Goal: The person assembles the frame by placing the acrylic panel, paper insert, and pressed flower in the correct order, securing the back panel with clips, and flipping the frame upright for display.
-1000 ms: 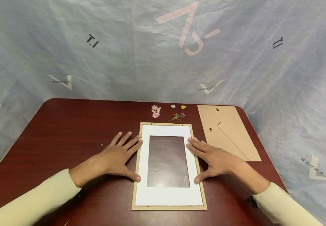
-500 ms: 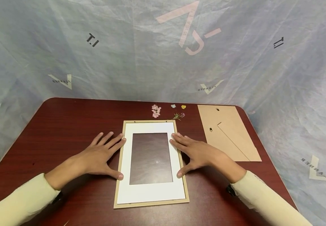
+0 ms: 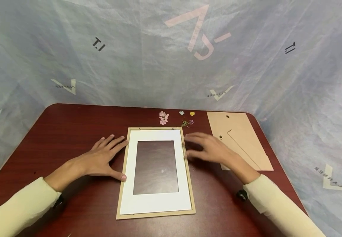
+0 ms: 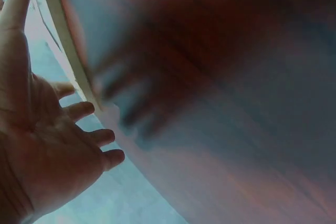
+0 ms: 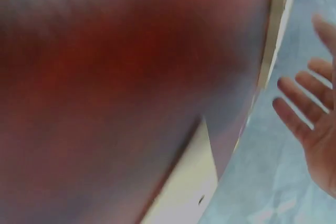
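Note:
A light wooden picture frame (image 3: 156,216) lies flat on the table, a white mat (image 3: 156,204) with a rectangular window set inside it. At its left side, my left hand (image 3: 99,160) is spread, index fingertip and thumb tip right at the wooden edge. My right hand (image 3: 209,148), slightly blurred, hovers by the upper right side with fingers extended and fingertips close to the edge. In the left wrist view the fingers (image 4: 79,111) reach toward the frame's edge (image 4: 68,35). The right wrist view has that palm (image 5: 323,150) facing the camera, holding nothing.
Behind the frame lie pink flowers (image 3: 163,118), a blue flower (image 3: 181,113), a yellow flower (image 3: 192,114) and a purple sprig (image 3: 185,123). A brown backing board (image 3: 249,141) with a stand flap lies at the right. A grey printed sheet (image 3: 141,59) hangs around the table (image 3: 79,131).
The frame has slid left, both hands moving with it. Since half a second ago, my right hand has come off the mat and drawn its thumb up toward the fingers.

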{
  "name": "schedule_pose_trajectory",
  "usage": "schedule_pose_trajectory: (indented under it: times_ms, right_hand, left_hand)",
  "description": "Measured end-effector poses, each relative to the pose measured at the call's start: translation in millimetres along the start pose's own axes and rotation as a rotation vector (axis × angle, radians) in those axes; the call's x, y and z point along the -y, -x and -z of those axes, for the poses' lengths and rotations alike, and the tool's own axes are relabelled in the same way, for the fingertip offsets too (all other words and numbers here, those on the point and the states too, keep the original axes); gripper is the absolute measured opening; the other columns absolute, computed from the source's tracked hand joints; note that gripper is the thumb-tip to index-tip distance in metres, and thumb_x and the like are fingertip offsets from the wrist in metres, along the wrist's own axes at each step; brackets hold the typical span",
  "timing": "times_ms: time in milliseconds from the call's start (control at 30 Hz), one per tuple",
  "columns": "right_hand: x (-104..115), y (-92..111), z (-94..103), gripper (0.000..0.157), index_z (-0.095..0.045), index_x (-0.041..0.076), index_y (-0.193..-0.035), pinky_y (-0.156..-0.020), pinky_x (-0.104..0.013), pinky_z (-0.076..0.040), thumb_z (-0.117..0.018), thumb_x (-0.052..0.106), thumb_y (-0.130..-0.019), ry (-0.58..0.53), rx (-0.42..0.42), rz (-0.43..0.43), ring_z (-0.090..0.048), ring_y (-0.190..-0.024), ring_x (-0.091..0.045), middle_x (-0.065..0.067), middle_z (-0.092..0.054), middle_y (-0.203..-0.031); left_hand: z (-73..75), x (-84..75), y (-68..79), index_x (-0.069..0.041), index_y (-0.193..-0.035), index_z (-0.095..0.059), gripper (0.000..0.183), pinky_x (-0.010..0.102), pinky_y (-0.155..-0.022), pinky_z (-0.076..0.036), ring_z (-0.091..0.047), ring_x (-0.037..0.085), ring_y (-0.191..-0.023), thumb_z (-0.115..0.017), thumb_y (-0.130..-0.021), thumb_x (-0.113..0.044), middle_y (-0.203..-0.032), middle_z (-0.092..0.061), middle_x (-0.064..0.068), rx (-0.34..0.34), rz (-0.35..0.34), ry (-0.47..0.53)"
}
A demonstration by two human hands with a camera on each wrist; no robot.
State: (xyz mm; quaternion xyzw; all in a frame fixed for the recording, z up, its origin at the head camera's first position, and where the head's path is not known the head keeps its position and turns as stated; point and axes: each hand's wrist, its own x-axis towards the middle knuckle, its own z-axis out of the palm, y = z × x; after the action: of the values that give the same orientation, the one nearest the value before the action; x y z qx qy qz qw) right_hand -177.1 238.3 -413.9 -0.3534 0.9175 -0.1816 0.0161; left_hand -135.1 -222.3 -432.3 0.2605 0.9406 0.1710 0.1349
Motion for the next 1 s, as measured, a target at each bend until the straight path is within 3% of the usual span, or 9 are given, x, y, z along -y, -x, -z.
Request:
schedule_pose_trajectory:
  times_ms: [67, 167, 433, 667, 733, 933, 967, 1000]
  right_hand:
    - [-15, -9, 5.5, 0.055, -0.073, 0.008, -0.150, -0.118, -0.060, -0.057, -0.082, 0.037, -0.104, 0.000, -0.097, -0.036, -0.070, -0.143, -0.039, -0.016, -0.072, -0.153]
    - [-40, -24, 13.1, 0.047, -0.075, 0.003, -0.145, -0.120, -0.061, -0.055, -0.081, 0.028, -0.105, -0.010, -0.169, -0.131, -0.069, -0.141, -0.042, -0.021, -0.073, -0.148]
    - [-99, -65, 13.2, 0.041, -0.076, -0.003, -0.141, -0.121, -0.067, -0.050, -0.073, 0.023, -0.110, -0.055, -0.203, -0.372, -0.062, -0.144, -0.051, -0.030, -0.066, -0.154]
    - [-120, -91, 5.6, 0.033, -0.081, -0.002, -0.132, -0.126, -0.064, -0.045, -0.072, 0.020, -0.110, -0.026, -0.223, -0.424, -0.059, -0.145, -0.051, -0.031, -0.070, -0.147]
    - [-133, -94, -0.2, 0.032, -0.085, 0.003, -0.127, -0.124, -0.061, -0.048, -0.072, 0.028, -0.110, -0.023, -0.251, -0.414, -0.063, -0.141, -0.045, -0.025, -0.075, -0.141]
    - [-144, -105, -11.2, 0.022, -0.092, 0.015, -0.107, -0.107, -0.057, -0.056, -0.079, 0.033, -0.104, 0.012, -0.367, -0.428, -0.075, -0.122, -0.038, -0.011, -0.086, -0.120]
    - [-136, -107, -9.7, 0.019, -0.091, 0.012, -0.107, -0.105, -0.061, -0.056, -0.080, 0.027, -0.102, 0.023, -0.377, -0.450, -0.075, -0.121, -0.042, -0.014, -0.086, -0.120]
    - [-142, -109, -13.5, 0.018, -0.092, 0.014, -0.105, -0.104, -0.060, -0.057, -0.081, 0.028, -0.102, 0.015, -0.389, -0.458, -0.075, -0.119, -0.041, -0.011, -0.086, -0.118]
  left_hand:
    - [1.7, 7.4, -5.1, -0.018, -0.183, -0.021, 0.145, 0.084, -0.133, -0.008, -0.009, 0.059, -0.173, -0.086, -0.074, -0.088, -0.190, -0.017, 0.019, 0.005, 0.036, 0.004]
    - [5.3, 16.9, -13.4, -0.019, -0.183, -0.016, 0.146, 0.087, -0.131, -0.006, -0.006, 0.062, -0.172, -0.086, -0.075, -0.087, -0.191, -0.011, 0.019, 0.014, 0.082, 0.007]
    - [12.1, 19.7, -30.5, -0.028, -0.184, -0.010, 0.145, 0.093, -0.126, -0.008, -0.005, 0.065, -0.171, -0.084, -0.076, -0.089, -0.192, -0.006, 0.018, 0.045, 0.134, 0.008]
    - [12.9, 14.1, -35.0, -0.032, -0.184, -0.014, 0.146, 0.093, -0.126, -0.010, -0.003, 0.065, -0.171, -0.086, -0.072, -0.091, -0.192, -0.009, 0.017, 0.091, 0.158, -0.009]
    - [13.7, 13.2, -35.7, -0.031, -0.183, -0.016, 0.145, 0.093, -0.126, -0.010, -0.002, 0.065, -0.171, -0.086, -0.071, -0.091, -0.192, -0.010, 0.017, 0.098, 0.156, -0.006]
    - [15.8, 11.4, -36.4, -0.030, -0.183, -0.019, 0.145, 0.094, -0.125, -0.008, 0.000, 0.066, -0.171, -0.090, -0.071, -0.087, -0.192, -0.009, 0.018, 0.100, 0.146, 0.018]
    - [16.0, 11.4, -36.2, -0.030, -0.183, -0.019, 0.145, 0.094, -0.125, -0.008, 0.000, 0.066, -0.171, -0.090, -0.071, -0.086, -0.192, -0.008, 0.018, 0.100, 0.146, 0.020]
    - [15.9, 11.7, -36.0, -0.030, -0.183, -0.019, 0.145, 0.095, -0.125, -0.007, 0.001, 0.066, -0.171, -0.091, -0.070, -0.087, -0.192, -0.008, 0.018, 0.101, 0.146, 0.020]
